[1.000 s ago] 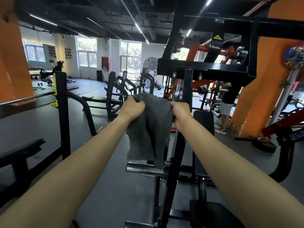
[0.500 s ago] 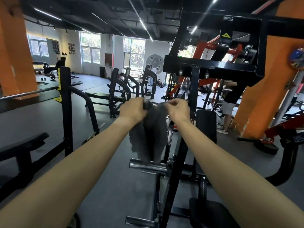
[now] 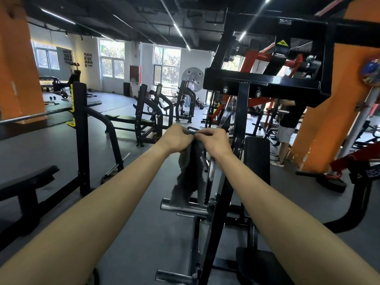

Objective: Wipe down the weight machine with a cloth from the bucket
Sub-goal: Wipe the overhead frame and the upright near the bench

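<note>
— Two hands at arm's length in a gym: what are they holding?
— The left hand [image 3: 177, 138] and right hand [image 3: 213, 140], knuckles almost touching, both pinch the top edge of a grey cloth [image 3: 189, 177]. The fingertips are hard to make out.
— Where does the cloth lie?
— It hangs bunched below both hands, just left of the black weight machine [image 3: 241, 112]. Whether its lower end touches the chrome peg [image 3: 183, 207] is unclear. Beyond the right hand stands a person [image 3: 286, 128], head hidden by the machine's beam.
</note>
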A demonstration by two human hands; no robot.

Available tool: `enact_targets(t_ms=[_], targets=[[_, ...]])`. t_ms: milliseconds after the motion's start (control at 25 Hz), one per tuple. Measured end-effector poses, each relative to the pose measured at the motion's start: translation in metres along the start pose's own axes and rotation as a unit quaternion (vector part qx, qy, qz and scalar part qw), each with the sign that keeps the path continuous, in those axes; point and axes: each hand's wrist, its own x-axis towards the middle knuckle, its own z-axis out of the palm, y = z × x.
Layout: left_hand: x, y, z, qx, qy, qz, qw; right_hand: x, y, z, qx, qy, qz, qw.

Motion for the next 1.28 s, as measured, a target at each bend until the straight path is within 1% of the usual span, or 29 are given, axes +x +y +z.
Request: enact_targets(t_ms=[120, 240, 480, 600, 720, 840, 920, 1000, 1080, 1120, 1200, 1240, 1280], targets=[[-0.005, 0.008, 0.003, -0.032, -0.015, 0.010, 0.999, -0.001, 0.000, 0.002, 0.053, 0.004, -0.012, 0.998], [-0.008, 0.012, 0.004, -0.056, -0.041, 0.005, 0.998, -0.005, 0.004, 0.000, 0.112, 0.000, 0.003, 0.994], [0.009, 0.013, 0.011, -0.173, -0.010, 0.029, 0.984, 0.000, 0.010, -0.012, 0.145, -0.003, -0.004, 0.989], [0.011, 0.015, 0.016, -0.170, -0.009, 0.075, 0.983, 0.002, 0.009, -0.021, 0.187, -0.033, -0.006, 0.982], [0.017, 0.021, 0.019, -0.192, 0.002, 0.067, 0.979, 0.003, 0.009, -0.033, 0.264, -0.057, 0.007, 0.963], [0.020, 0.028, 0.026, -0.185, 0.007, 0.072, 0.980, 0.003, 0.007, -0.038, 0.302, -0.068, 0.013, 0.951], [0.023, 0.033, 0.031, -0.242, -0.008, 0.063, 0.968, 0.008, 0.005, -0.045, 0.320, -0.065, 0.001, 0.945], [0.027, 0.041, 0.035, -0.345, -0.038, 0.032, 0.937, 0.012, 0.002, -0.053, 0.319, -0.056, -0.012, 0.946], [0.032, 0.046, 0.036, -0.403, -0.051, 0.009, 0.914, 0.015, -0.001, -0.060, 0.308, -0.040, -0.015, 0.950], [0.035, 0.047, 0.037, -0.386, -0.044, 0.004, 0.921, 0.015, -0.003, -0.061, 0.307, -0.030, -0.013, 0.951], [0.039, 0.044, 0.041, -0.288, -0.027, 0.000, 0.957, 0.016, -0.006, -0.062, 0.306, -0.008, -0.008, 0.952], [0.040, 0.042, 0.042, -0.245, -0.032, -0.003, 0.969, 0.017, -0.007, -0.062, 0.310, 0.003, -0.003, 0.951], [0.040, 0.039, 0.044, -0.224, -0.049, -0.014, 0.973, 0.019, -0.007, -0.062, 0.320, 0.015, 0.007, 0.947]])
